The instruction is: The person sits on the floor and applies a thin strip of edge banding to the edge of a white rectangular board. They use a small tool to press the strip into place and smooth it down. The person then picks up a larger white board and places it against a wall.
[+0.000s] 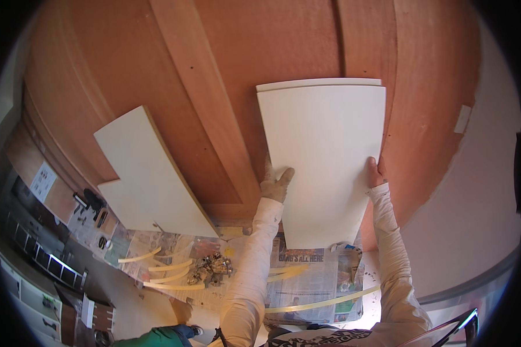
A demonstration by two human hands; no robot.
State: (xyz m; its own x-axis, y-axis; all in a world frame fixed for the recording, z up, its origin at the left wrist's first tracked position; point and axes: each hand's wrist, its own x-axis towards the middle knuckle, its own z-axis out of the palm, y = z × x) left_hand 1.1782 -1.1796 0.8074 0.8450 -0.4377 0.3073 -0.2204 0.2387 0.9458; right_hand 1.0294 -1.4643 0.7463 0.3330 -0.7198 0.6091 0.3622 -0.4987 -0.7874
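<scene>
A tall white panel (324, 150) stands upright in front of me, its lower end down by the newspaper-covered floor. Behind it, the top edge of a second white panel (318, 82) shows. My left hand (276, 184) grips the left edge of the front panel, thumb on its face and fingers around the side. On the opposite edge, a little higher, my right hand (377, 172) is closed around the panel's side. Whether my fingers also take in the rear panel is hidden.
A notched white board (150, 179) leans on the brown wooden panelling (272, 40) at left. Newspaper (312, 289) covers the floor, with yellowish strips (324, 303) and a pile of metal fittings (211, 269). A person in green (153, 337) is at the lower left, near a ladder (46, 254).
</scene>
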